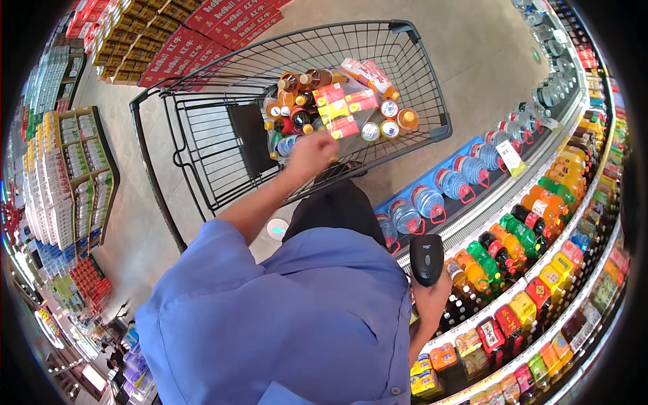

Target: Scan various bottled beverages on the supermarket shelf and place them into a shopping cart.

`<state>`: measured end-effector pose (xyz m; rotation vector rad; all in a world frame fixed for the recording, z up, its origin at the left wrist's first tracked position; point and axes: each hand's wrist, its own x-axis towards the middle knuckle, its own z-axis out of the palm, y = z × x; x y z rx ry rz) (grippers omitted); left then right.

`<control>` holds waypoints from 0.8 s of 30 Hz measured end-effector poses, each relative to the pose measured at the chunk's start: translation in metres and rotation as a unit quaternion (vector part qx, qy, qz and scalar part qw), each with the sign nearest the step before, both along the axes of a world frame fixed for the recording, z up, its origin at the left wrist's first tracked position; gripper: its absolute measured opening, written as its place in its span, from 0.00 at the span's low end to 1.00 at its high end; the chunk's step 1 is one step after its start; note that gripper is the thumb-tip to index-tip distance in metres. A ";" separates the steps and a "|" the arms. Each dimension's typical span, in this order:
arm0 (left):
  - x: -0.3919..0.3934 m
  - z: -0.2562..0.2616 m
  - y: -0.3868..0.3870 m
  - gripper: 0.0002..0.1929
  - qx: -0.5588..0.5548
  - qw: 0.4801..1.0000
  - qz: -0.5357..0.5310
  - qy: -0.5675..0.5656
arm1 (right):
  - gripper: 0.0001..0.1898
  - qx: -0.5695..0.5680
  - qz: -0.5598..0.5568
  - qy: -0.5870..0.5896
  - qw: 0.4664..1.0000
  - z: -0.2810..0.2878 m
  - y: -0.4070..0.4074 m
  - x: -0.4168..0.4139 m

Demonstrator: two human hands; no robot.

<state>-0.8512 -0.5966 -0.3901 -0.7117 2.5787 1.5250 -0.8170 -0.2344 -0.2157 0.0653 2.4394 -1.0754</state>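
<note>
My left hand (315, 153) is over the near side of a wire shopping cart (410, 71), its fingers curled. Whether they grip anything is hidden. Close by are a bottle with a blue label (287, 146) and a red and yellow carton pack (336, 109). Drink bottles lie heaped in the cart, among them a dark cola bottle (302, 119) and an amber bottle (317, 78). Several round-topped containers (390, 129) stand at the right of the heap. On my right side, my right hand (434, 293) is shut on a black handheld barcode scanner (427, 260).
Large water bottles with red handles (428, 201) line a low shelf at right. Above them run shelves of soda bottles (521, 235) and packaged drinks (539, 293). Stacked Red Bull cartons (187, 53) stand beyond the cart. A carton display (76, 152) is at left.
</note>
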 end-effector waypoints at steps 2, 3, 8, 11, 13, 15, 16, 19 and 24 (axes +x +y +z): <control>0.009 -0.033 -0.049 0.13 -0.132 0.984 0.002 -0.123 | 0.21 -0.029 0.018 0.038 0.999 -0.005 -0.004 0.006; 0.024 -0.061 -0.071 0.16 -0.188 0.972 -0.018 -0.138 | 0.21 -0.032 0.020 0.042 0.998 -0.004 -0.005 0.007; 0.052 -0.112 -0.082 0.40 -0.234 0.936 -0.155 -0.215 | 0.19 0.008 0.014 0.028 0.999 0.002 -0.016 0.010; 0.047 -0.133 -0.079 0.40 -0.244 0.955 -0.092 -0.143 | 0.19 0.019 -0.007 0.018 1.000 0.006 -0.017 0.017; 0.038 -0.144 -0.077 0.36 -0.253 0.950 -0.131 -0.124 | 0.20 0.028 -0.024 0.017 0.999 0.005 -0.012 0.022; 0.039 -0.152 -0.083 0.34 -0.260 0.941 -0.158 -0.150 | 0.21 0.018 0.006 -0.005 1.000 0.001 -0.008 0.027; 0.036 -0.147 -0.081 0.34 -0.250 0.942 -0.159 -0.157 | 0.23 0.023 0.004 0.004 1.000 -0.003 -0.006 0.029; 0.041 -0.128 -0.084 0.34 -0.254 0.952 -0.108 -0.131 | 0.25 0.006 -0.018 -0.008 1.000 -0.001 -0.006 0.026; 0.021 -0.026 -0.057 0.26 -0.148 0.989 0.019 -0.019 | 0.24 -0.019 -0.088 0.001 0.996 0.006 -0.001 0.034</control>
